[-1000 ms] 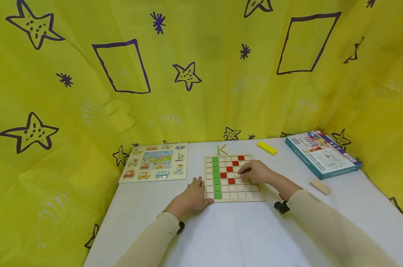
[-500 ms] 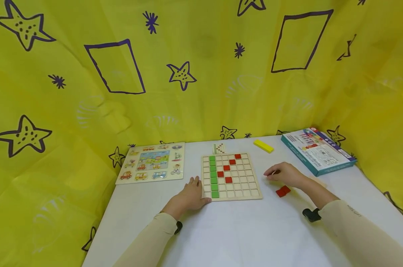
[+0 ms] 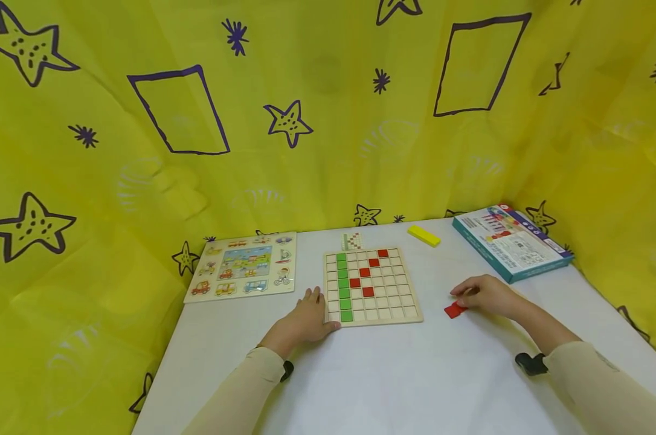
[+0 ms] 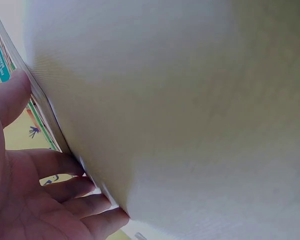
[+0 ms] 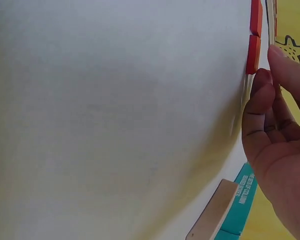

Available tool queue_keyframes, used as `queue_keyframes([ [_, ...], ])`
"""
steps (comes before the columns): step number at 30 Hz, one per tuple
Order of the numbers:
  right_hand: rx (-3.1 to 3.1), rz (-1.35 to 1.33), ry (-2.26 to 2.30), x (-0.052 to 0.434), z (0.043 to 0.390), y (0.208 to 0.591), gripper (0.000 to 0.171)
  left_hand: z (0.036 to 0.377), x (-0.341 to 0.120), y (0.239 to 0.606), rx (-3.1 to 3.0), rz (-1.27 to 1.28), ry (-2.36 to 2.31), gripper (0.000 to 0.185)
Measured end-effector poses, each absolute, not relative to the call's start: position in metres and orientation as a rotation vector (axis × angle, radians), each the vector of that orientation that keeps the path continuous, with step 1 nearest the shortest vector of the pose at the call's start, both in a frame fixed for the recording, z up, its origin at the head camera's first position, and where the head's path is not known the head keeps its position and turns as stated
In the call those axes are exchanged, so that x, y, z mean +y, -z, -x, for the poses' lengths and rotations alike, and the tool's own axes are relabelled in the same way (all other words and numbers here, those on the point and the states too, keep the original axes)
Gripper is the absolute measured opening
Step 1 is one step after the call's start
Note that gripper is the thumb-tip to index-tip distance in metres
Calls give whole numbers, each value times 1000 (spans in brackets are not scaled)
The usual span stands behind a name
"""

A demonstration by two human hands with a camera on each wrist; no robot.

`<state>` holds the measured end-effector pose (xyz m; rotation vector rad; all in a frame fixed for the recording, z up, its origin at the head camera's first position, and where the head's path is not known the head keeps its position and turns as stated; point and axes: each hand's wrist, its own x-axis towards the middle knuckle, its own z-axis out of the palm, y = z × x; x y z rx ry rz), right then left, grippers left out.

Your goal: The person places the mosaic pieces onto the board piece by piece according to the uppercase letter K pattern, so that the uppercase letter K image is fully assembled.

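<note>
A wooden grid board lies on the white table with a green column of tiles and several red tiles in its squares. My left hand rests against the board's left edge, fingers fairly straight and thumb at the near corner; the left wrist view shows the same hand along the board's edge. Right of the board, my right hand hovers over loose red tiles. From the right wrist, the thumb and fingers of this hand are bent beside the red tiles, with no tile visible between them.
A small pattern card lies behind the board, and a yellow bar sits to its right. A picture puzzle is at left, a teal-edged box at right. A plain wooden block lies near the box.
My right hand has left the board and moved right to the loose red tiles, lowering over them. The left hand stays at the board's edge. The head view has shifted slightly.
</note>
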<state>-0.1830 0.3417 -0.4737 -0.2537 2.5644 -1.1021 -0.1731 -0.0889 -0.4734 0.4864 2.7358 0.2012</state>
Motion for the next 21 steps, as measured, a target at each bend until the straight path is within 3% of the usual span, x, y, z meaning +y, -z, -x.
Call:
queue_keyframes([
  [21, 2609, 308, 998, 347, 177, 476, 17, 174, -91, 477, 2741, -517, -201, 92],
])
